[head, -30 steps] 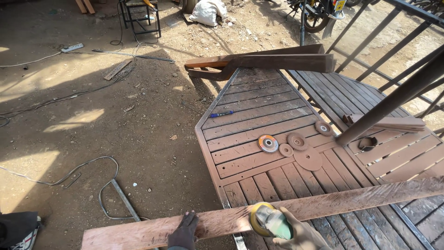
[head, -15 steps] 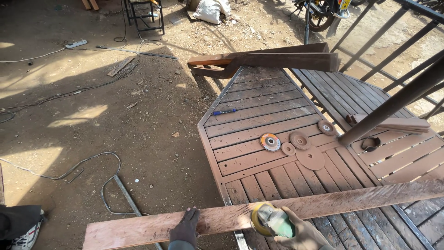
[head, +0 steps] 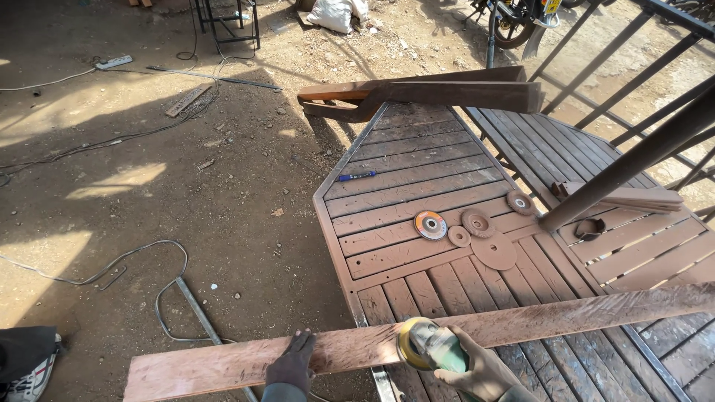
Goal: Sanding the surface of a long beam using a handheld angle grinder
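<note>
At six o'clock, low in the head view, a long reddish plank [head: 521, 327] lies across the slatted wooden worktop [head: 417, 186]. Left hand [head: 293, 362] presses flat on the plank, fingers spread, grasping nothing. Right hand [head: 480, 370] has its fingers clenched around a green grinder [head: 430, 346], its yellow-edged disc touching the plank. Toward twelve o'clock, loose sanding discs [head: 465, 227] rest on the slats.
</note>
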